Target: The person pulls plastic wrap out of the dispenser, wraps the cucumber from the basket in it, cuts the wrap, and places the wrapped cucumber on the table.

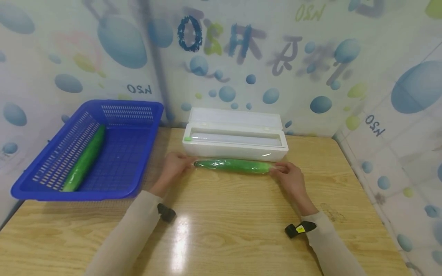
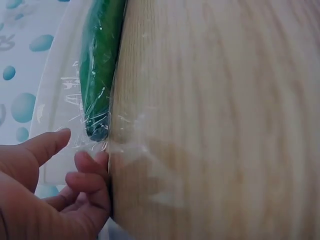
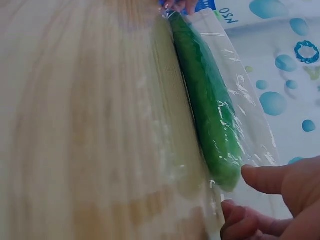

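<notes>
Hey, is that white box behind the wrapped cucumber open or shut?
Open: the white box has its lid raised at the back, exposing the pale roll inside.

Left arm (image 1: 127, 230): sleeved, extended forward, slanted inward. Left hand (image 1: 175, 165): fingers (image 2: 94, 187) curled, thumb (image 2: 52, 144) straight and apart from them. Right arm (image 1: 333, 247): sleeved, extended forward, slanted inward. Right hand (image 1: 291, 179): fingers bent, thumb extended, gap between. Hands: well apart, roughly level.

Soft head-view light, white glare on tabletop (image 1: 224, 214), dimmer, softer wrist views, glinting film (image 3: 232, 127)
</notes>
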{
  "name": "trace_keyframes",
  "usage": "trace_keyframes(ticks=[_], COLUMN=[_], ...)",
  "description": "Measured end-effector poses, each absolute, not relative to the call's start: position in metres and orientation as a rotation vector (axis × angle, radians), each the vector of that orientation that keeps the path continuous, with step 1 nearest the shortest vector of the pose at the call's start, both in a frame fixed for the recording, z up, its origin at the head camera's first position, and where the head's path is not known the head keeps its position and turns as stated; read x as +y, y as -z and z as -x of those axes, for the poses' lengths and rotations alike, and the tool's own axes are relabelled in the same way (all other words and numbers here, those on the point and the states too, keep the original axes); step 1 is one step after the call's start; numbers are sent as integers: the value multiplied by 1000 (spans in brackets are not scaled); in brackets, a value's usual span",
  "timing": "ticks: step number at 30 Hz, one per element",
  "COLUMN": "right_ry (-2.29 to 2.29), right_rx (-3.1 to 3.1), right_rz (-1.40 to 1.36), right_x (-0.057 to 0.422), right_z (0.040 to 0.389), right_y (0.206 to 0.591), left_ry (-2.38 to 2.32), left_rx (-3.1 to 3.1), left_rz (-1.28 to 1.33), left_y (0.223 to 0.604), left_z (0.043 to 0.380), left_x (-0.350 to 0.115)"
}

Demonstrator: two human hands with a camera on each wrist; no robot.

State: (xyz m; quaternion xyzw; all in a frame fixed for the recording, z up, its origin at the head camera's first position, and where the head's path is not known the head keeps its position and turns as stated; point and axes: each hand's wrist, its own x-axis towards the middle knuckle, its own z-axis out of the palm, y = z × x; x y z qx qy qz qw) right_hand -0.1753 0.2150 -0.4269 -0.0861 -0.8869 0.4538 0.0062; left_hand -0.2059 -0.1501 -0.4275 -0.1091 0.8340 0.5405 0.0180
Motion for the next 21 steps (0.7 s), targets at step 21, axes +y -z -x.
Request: trace_keyframes(ticks=[21], right_ry=[-1221], right_rx=[-2604], right_rz=[-465], right_x=[114], right_z=[205], right_y=[359], left_ry=[-2004], left_rx=[2780], left_rz=[63], left_y=[432], left_z=[239], left_x=[-149])
